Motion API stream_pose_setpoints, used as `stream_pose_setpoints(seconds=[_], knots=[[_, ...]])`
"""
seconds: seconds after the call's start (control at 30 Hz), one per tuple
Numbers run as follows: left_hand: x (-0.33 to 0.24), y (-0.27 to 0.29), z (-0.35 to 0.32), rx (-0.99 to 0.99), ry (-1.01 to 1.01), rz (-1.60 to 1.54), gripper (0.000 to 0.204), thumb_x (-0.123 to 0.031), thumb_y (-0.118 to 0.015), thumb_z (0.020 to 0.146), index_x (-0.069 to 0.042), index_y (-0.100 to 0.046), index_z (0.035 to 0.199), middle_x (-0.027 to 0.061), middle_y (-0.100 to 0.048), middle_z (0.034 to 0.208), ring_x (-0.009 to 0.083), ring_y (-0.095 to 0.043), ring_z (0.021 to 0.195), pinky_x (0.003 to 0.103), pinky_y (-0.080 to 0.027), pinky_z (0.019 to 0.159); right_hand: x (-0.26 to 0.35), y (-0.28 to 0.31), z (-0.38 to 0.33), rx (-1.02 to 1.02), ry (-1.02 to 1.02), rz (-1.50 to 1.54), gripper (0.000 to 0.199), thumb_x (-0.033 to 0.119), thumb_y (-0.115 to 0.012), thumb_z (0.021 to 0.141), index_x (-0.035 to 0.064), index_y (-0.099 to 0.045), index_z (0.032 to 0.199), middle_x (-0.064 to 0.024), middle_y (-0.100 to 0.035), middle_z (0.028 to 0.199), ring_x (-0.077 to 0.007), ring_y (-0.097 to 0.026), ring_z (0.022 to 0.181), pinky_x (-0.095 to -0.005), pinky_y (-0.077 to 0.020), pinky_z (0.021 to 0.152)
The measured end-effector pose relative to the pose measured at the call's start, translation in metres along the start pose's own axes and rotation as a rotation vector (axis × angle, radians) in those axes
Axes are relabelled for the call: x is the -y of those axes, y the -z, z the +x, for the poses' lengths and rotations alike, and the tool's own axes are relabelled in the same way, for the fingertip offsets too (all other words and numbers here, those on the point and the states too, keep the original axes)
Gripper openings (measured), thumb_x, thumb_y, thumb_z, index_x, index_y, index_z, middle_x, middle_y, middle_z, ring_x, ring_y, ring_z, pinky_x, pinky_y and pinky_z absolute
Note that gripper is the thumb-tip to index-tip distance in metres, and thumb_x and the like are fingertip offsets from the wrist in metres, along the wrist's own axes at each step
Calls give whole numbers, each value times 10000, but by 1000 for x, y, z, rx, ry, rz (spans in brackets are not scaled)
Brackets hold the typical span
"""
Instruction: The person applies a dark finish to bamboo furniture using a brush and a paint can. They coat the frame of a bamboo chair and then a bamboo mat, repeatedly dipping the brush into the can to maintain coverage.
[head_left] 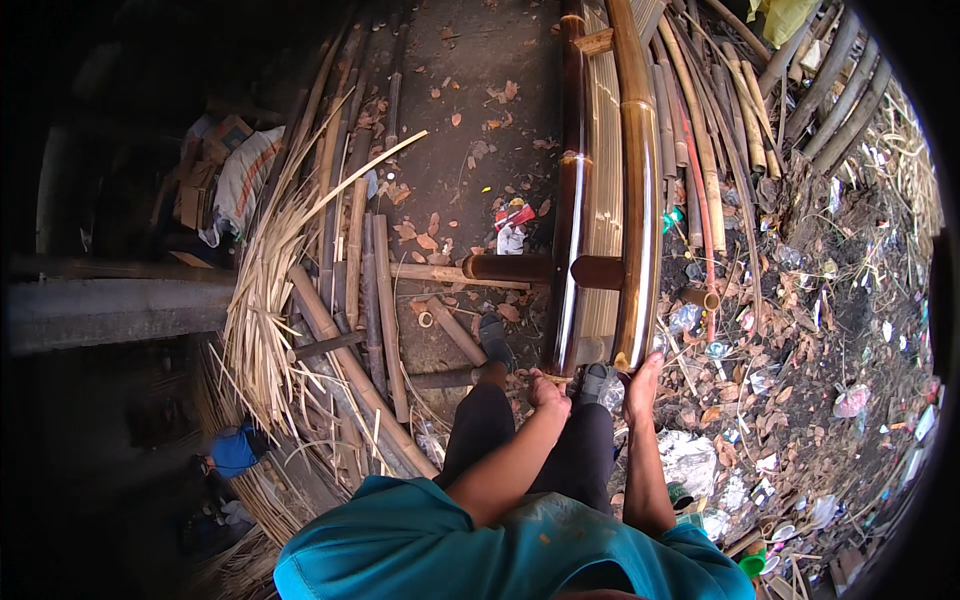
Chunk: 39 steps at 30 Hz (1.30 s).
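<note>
- Two bare hands are down low at the near end of a glossy bamboo frame (600, 205), forearms reaching forward from a teal shirt (420, 530)
- Left hand (549, 391): forearm slants up and to the right across the body, back of the hand up, grip curled onto the near end of the left pole (574, 195)
- Right hand (641, 388): forearm runs almost straight ahead, hand against the outer side of the right pole (640, 200) at its near end; can't tell how far that grip wraps underneath
- Frame sits straight ahead, long axis pointing away from the body, far ends running out past the top of the view
- Slatted strip (604, 115) runs lengthwise between the poles, and a dark crosspiece (510, 267) juts out past the left pole's outer edge
- Widest room is on the left, over dirt floor (460, 110) with scattered leaves, bounded farther left by pale bamboo strips (262, 310)
- Right side's tighter up top, loose bamboo poles (708, 170) lying near that edge
- Right shoe (595, 382) is between the hands
</note>
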<state>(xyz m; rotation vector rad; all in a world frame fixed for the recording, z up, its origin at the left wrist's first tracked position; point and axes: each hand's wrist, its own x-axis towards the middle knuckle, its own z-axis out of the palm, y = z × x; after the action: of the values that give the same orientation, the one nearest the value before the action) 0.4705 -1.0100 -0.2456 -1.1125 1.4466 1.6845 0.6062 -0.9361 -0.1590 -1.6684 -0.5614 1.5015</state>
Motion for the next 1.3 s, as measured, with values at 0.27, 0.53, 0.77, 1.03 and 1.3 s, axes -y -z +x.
stream_pose_setpoints(seconds=[0.27, 0.53, 0.77, 1.03, 1.3], knots=[[-126, 21, 107, 34, 146, -3, 420, -422, -549, 1023, -88, -568, 1278, 85, -627, 1230, 258, -648, 1079, 449, -594, 882, -27, -110, -46, 449, 45, -206, 775, 166, -890, 758, 60, -331, 1284, -126, -559, 1185, -199, -573, 1091, -326, -479, 964], [-225, -5, 178, -12, 179, -6, 320, -228, -413, 1030, -81, -603, 1241, 87, -681, 1115, 234, -683, 946, 430, -594, 763, -60, -256, -81, 560, -50, -271, 589, 112, -862, 764, 6, -491, 1209, -113, -674, 1057, -174, -659, 946, -315, -552, 827], [-273, 38, 302, 1, 126, 121, 307, -191, -404, 1005, -23, -632, 1123, 109, -692, 1031, 226, -708, 800, 355, -571, 595, -138, -354, -101, 539, 81, -453, 643, 151, -893, 743, -10, -473, 1202, -121, -633, 1073, -192, -628, 977, -333, -528, 859], [-267, 27, 326, -57, 146, 119, 208, -214, -526, 952, -31, -618, 916, 96, -594, 739, 195, -547, 490, 347, -403, 375, -216, -390, -80, 475, 153, -619, 782, 251, -906, 697, -78, -417, 1211, -186, -526, 1144, -270, -560, 1064, -405, -465, 936], [-214, 86, 381, 231, 51, 244, 233, -243, -560, 949, -33, -588, 1047, 99, -628, 871, 252, -653, 732, 388, -536, 560, -219, -404, -80, 379, 106, -704, 749, 216, -866, 660, -93, -436, 1191, -208, -508, 1135, -300, -537, 1065, -439, -447, 932]])
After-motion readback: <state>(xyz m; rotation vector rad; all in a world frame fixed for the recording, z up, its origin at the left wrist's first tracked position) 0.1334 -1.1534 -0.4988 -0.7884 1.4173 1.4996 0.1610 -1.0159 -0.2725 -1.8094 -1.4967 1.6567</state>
